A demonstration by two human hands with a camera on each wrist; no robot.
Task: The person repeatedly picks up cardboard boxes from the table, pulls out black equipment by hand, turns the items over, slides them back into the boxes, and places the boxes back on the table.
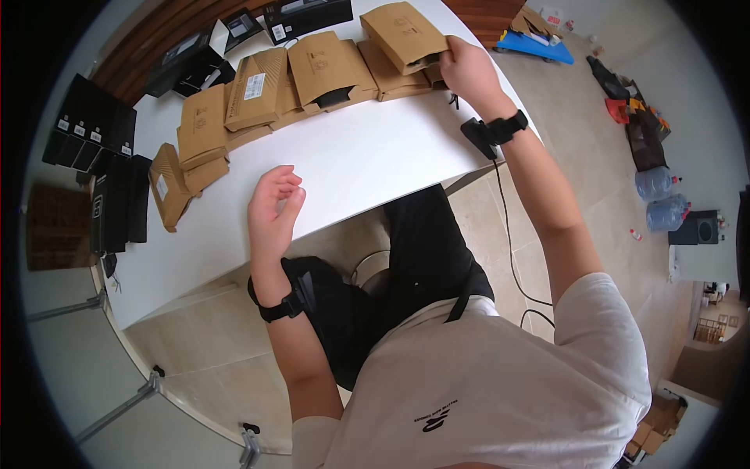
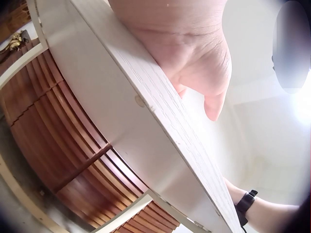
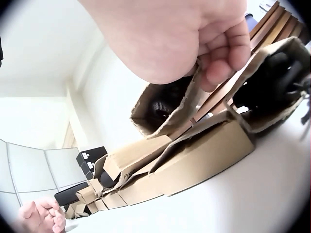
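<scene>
My right hand (image 1: 471,74) pinches the near right corner of a brown cardboard box (image 1: 400,33) at the far right of the row. In the right wrist view its fingers curl over the flap at the open end, and a dark item (image 3: 163,106) shows inside. Below that box lies another cardboard box (image 1: 391,78). Beside it, the right wrist view shows an open box (image 3: 245,92) holding black items, a cable at its mouth. My left hand (image 1: 273,207) hangs over the table's near edge, fingers loosely bent, holding nothing.
More cardboard boxes (image 1: 258,86) overlap in a row along the white table (image 1: 344,160). Black boxes (image 1: 183,59) stand behind them, with stacked black boxes (image 1: 90,129) at the left end. A black cable (image 1: 504,227) runs down from my right wrist camera.
</scene>
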